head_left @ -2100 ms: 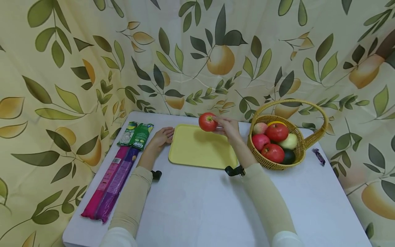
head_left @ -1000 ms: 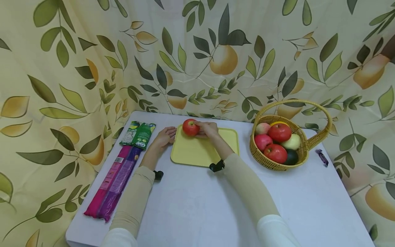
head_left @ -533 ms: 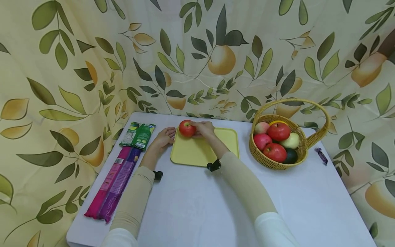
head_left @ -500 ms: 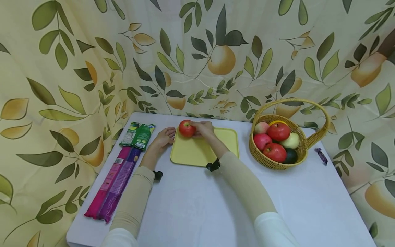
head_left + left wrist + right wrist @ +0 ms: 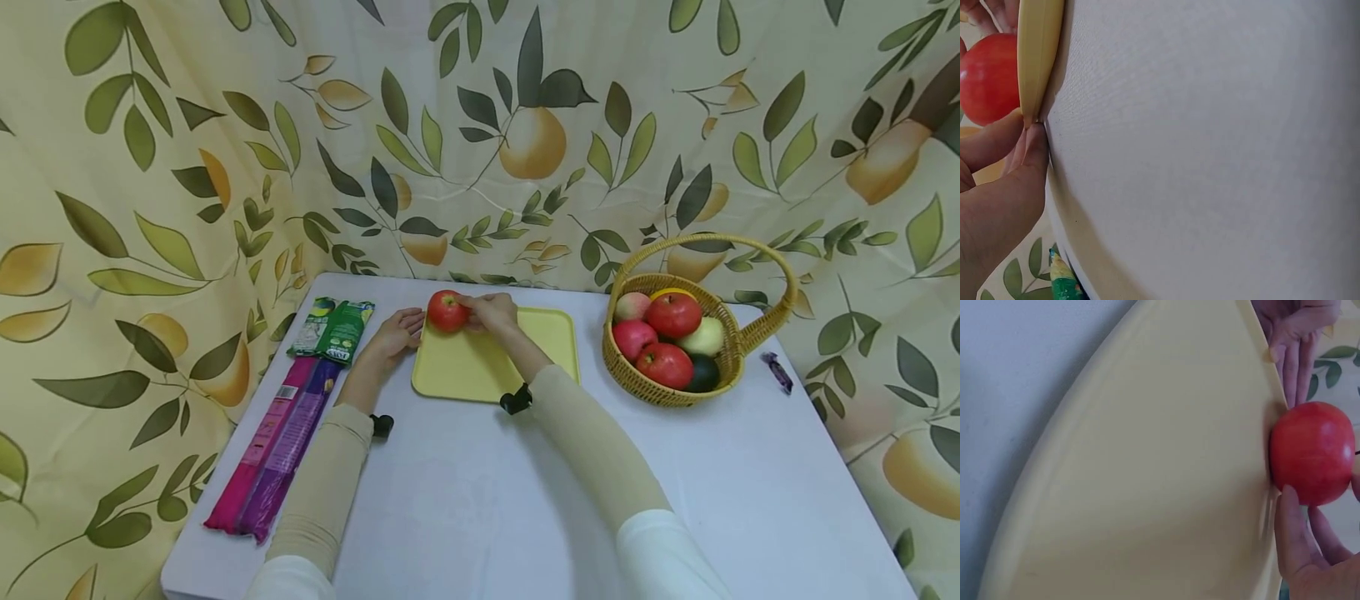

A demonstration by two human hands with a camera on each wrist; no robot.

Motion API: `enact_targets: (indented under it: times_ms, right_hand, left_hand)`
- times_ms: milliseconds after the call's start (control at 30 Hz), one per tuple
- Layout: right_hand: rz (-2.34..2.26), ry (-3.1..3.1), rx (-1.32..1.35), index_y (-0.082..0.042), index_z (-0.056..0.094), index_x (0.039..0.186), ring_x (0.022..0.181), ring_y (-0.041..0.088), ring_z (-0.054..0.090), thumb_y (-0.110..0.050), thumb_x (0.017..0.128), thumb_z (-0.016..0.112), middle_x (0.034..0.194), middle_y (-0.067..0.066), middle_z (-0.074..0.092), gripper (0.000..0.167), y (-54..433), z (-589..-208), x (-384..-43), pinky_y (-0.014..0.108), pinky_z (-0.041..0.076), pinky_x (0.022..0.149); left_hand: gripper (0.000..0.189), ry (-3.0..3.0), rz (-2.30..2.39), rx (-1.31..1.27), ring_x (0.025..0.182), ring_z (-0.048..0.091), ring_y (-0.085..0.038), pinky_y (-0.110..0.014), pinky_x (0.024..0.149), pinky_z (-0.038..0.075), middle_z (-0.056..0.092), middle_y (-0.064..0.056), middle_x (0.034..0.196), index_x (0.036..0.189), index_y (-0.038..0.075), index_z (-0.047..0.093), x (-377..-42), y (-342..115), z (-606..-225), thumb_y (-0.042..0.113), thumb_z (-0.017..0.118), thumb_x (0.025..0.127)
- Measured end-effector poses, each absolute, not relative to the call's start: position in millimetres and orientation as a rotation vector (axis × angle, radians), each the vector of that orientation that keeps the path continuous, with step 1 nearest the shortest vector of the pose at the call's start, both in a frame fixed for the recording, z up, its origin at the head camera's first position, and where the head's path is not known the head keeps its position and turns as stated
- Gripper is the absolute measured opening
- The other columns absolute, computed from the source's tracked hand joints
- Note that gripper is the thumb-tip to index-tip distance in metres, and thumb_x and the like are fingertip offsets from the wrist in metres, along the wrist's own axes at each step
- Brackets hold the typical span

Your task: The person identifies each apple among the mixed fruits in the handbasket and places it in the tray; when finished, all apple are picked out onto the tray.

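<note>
A red apple (image 5: 447, 312) sits at the far left corner of the yellow tray (image 5: 491, 367). My right hand (image 5: 491, 315) holds it from the right side; the thumb and fingers are at its surface in the right wrist view, where a thin dark stem shows. At the tray's left edge is my left hand (image 5: 399, 331). The left wrist view shows that hand (image 5: 1007, 181) pinching the tray's rim, with the thumb on the apple's side of the edge and fingers on the other.
To the right stands a wicker basket (image 5: 660, 396) with a tall handle, holding several fruits. A small purple-wrapped candy (image 5: 777, 372) lies beyond it. On the left lie green packets (image 5: 332, 330) and long pink and purple packages (image 5: 273, 450).
My right hand has brought the apple leftward and down from above the tray's right part to its far left corner. In the last half second it barely moves. My left hand stays at the tray's edge.
</note>
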State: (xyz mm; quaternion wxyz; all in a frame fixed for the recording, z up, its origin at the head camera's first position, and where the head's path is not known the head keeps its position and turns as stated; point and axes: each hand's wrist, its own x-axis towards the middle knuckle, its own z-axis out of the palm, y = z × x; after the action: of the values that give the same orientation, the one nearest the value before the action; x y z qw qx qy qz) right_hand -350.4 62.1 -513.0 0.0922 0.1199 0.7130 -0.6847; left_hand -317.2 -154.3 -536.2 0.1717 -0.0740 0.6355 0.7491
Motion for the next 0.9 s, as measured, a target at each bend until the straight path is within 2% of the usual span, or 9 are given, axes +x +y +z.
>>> enact_targets:
  times_ms: [300, 600, 900]
  right_hand:
    - [-2.068, 2.09, 0.296, 0.011, 0.067, 0.122, 0.113, 0.045, 0.069, -0.019, 0.094, 0.078, 0.122, 0.032, 0.069, 0.042, 77, -495, -342, 0.053, 0.058, 0.097]
    - [-2.067, 2.145, 0.155, 0.006, 0.071, 0.123, 0.115, 0.042, 0.07, -0.02, 0.099, 0.071, 0.124, 0.028, 0.07, 0.035, 104, -468, -331, 0.042, 0.062, 0.089]
    - [-2.146, 2.112, 0.084, 0.007, 0.067, 0.129, 0.118, 0.043, 0.068, -0.018, 0.102, 0.068, 0.126, 0.028, 0.069, 0.037, 140, -441, -312, 0.042, 0.061, 0.091]
  left_hand:
    - [0.083, 1.791, 2.14, -0.198, 0.154, 0.034, -0.028, -0.037, 0.124, 0.031, 0.034, -0.019, 0.167, 0.161, -0.001, 0.027, -321, -155, -540, -0.032, 0.045, 0.086]
    - [0.084, 1.764, 2.146, -0.223, 0.154, 0.034, -0.026, -0.036, 0.124, 0.031, 0.034, -0.017, 0.167, 0.162, 0.002, 0.028, -319, -156, -539, -0.031, 0.045, 0.087]
    - [0.085, 1.712, 2.157, -0.253, 0.155, 0.032, -0.025, -0.035, 0.124, 0.031, 0.033, -0.015, 0.168, 0.163, 0.003, 0.026, -319, -156, -537, -0.031, 0.045, 0.087]
